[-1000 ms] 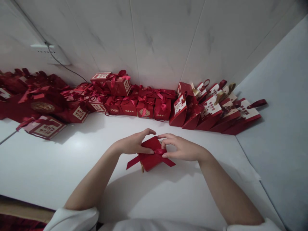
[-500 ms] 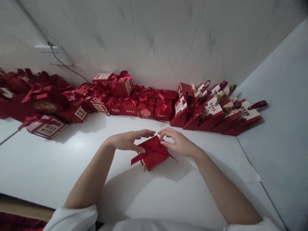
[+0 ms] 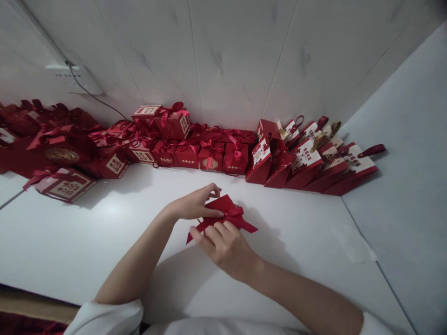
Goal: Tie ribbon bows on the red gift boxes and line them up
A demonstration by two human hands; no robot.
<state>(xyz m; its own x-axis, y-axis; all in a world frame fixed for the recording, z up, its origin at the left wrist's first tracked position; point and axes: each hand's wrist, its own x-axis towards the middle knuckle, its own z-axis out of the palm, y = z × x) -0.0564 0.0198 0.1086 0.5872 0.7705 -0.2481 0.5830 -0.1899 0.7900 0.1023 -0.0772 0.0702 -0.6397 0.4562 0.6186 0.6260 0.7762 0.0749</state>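
A small red gift box (image 3: 223, 207) with a red ribbon bow (image 3: 234, 215) sits on the white table (image 3: 104, 232) in front of me. My left hand (image 3: 195, 204) holds its left side, fingers curled over the top edge. My right hand (image 3: 223, 246) has come round to the near side and grips the box from the front, covering its lower part. A ribbon tail (image 3: 248, 227) sticks out to the right.
Along the tiled wall runs a row of finished red ribbon boxes (image 3: 209, 156). Red and white handled gift bags (image 3: 314, 160) lean at the back right. More red boxes (image 3: 66, 184) pile up at the left. A white power strip (image 3: 80, 77) with a cable hangs on the wall.
My right hand has left the bow on the box's far right and swung to the near side, gripping the front. The left hand has closed onto the box's left edge.
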